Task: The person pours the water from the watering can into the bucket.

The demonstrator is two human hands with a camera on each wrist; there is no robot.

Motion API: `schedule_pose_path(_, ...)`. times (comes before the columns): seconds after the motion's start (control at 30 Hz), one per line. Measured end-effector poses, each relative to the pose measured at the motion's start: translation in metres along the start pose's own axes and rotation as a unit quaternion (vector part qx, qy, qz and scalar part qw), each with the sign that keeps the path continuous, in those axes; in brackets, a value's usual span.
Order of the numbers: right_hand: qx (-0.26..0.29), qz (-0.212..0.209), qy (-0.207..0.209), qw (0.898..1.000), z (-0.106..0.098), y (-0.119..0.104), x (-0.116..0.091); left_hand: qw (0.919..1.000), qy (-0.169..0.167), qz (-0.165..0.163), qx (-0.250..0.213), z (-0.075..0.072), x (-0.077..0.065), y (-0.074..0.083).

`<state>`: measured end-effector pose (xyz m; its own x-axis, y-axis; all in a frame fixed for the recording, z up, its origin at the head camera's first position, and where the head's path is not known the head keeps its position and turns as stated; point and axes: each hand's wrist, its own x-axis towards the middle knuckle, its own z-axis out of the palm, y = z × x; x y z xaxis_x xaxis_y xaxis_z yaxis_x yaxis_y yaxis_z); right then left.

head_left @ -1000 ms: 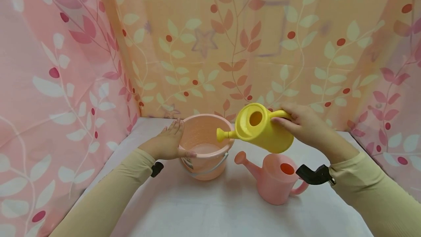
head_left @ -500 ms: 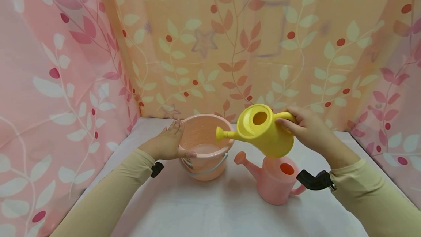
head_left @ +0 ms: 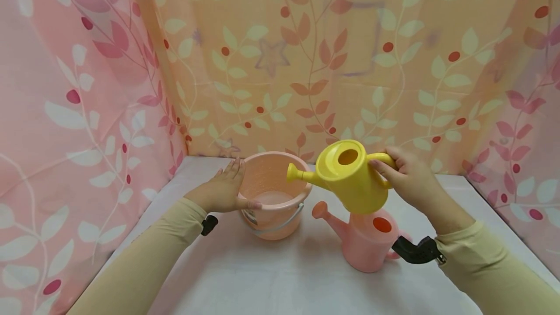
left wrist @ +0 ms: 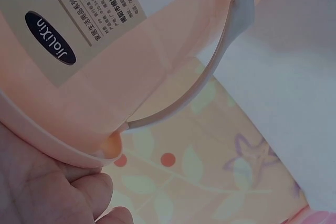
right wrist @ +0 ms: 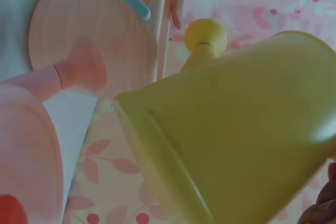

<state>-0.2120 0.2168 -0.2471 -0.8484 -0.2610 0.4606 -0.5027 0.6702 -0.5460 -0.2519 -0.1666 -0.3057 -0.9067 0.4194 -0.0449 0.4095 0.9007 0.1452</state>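
My right hand [head_left: 413,179] grips the handle of a yellow watering can [head_left: 360,183], held in the air. The can leans toward the left, its spout over the right rim of a peach plastic bucket [head_left: 280,225]. No water shows leaving the spout. My left hand [head_left: 220,189] rests against the left side of the bucket, fingers extended along the rim and thumb along the front. In the left wrist view, the bucket's label and grey bail handle [left wrist: 207,72] show beside the fingers. Below the yellow can, a pink watering can [head_left: 365,244] stands upright, spout toward the bucket.
A white cloth [head_left: 262,276] covers the table. Leaf-patterned curtains [head_left: 271,86] close off the back and both sides. A black wrist mount [head_left: 417,250] on the right sleeve hangs near the pink can's handle.
My right hand has lowered the base of the yellow watering can, so it tilts less and its spout has risen slightly. My left hand, the bucket and the pink can have stayed still.
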Motion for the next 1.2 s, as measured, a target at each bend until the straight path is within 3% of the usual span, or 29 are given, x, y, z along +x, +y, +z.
schedule_pose_path(0.53,0.072,0.033,0.014,0.997,0.008,-0.002,-0.011,1.0,-0.004,-0.004,-0.003,0.001,0.0,0.0)
schedule_pose_path(1.2,0.073,0.044,0.025,0.996,0.008,0.003,-0.017,1.0,0.004,0.0,-0.005,0.002,0.001,-0.001)
